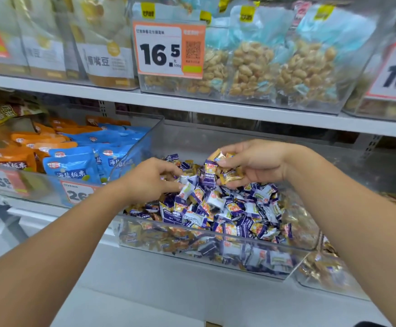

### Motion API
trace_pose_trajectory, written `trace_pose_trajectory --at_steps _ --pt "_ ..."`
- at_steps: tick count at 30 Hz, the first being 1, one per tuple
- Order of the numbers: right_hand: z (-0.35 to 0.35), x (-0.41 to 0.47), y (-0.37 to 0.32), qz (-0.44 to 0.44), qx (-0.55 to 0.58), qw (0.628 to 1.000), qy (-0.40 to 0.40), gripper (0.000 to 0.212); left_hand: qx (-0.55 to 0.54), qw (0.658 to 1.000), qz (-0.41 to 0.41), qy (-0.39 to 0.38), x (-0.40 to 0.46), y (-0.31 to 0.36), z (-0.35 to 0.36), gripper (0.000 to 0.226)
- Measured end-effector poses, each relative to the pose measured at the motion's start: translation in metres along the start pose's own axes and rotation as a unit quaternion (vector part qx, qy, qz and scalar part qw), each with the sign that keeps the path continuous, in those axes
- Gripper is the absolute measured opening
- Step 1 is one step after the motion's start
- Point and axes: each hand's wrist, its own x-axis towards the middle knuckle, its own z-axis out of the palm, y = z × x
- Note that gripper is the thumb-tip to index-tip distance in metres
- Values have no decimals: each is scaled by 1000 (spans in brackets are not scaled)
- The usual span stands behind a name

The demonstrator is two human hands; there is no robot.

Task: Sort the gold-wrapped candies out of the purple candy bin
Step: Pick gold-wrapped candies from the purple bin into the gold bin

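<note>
Gold candies (230, 177) bunched in right hand (253, 165), grip closed on them plus one purple piece, above clear bin (215, 241). Left hand (151, 179) pinches a purple candy (185, 188) in the heap. Blue packets (70, 165) left; peanut bags (258, 67) on the shelf above.

White shop shelves (215, 109) carry clear bins of packaged snacks (274, 67) with price tags (168, 50).

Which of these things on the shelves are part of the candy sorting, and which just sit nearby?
Part of the job:
clear bin
purple candies
gold candies, bunched in the right hand
left hand, fingers among the purple candies

Just nearby:
blue snack packets
orange snack packets
bagged nuts on the upper shelf
price tag
neighbouring bin of gold candies
</note>
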Motion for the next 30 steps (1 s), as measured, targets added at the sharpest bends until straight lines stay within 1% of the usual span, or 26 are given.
trace_pose_trajectory --at_steps 2,4,7,9,13,15,18,20,22,25,28,30 --pt "-5 -10 6 3 30 999 -9 32 -84 996 -10 -11 2 7 4 25" --pt "-7 -14 7 7 47 999 0 28 -162 986 -26 2 5 13 4 27" --pt "-6 -15 3 2 79 997 18 25 -300 952 -67 15 7 23 3 21" --pt "-2 -14 1 -2 97 995 13 20 -336 937 -92 0 8 28 5 21" --pt "6 -9 1 -22 137 990 17 18 -341 932 -116 -34 13 32 11 28" --pt "11 -6 3 -38 118 992 31 17 -344 931 -110 -45 14 33 13 31" --pt "16 0 5 -46 55 995 71 15 -304 947 -86 -55 20 32 18 25" --pt "17 1 7 -49 36 994 94 17 -288 953 -75 -53 24 31 22 17" --pt "17 1 9 -53 42 992 102 18 -262 961 -71 -43 27 32 25 10" --pt "18 -1 10 -56 47 992 104 17 -241 969 -58 -22 27 37 27 16" --pt "18 -3 10 -55 40 993 100 23 -223 974 -48 -7 27 40 30 27" --pt "17 -4 9 -50 43 993 96 26 -229 972 -57 -4 27 40 31 21"
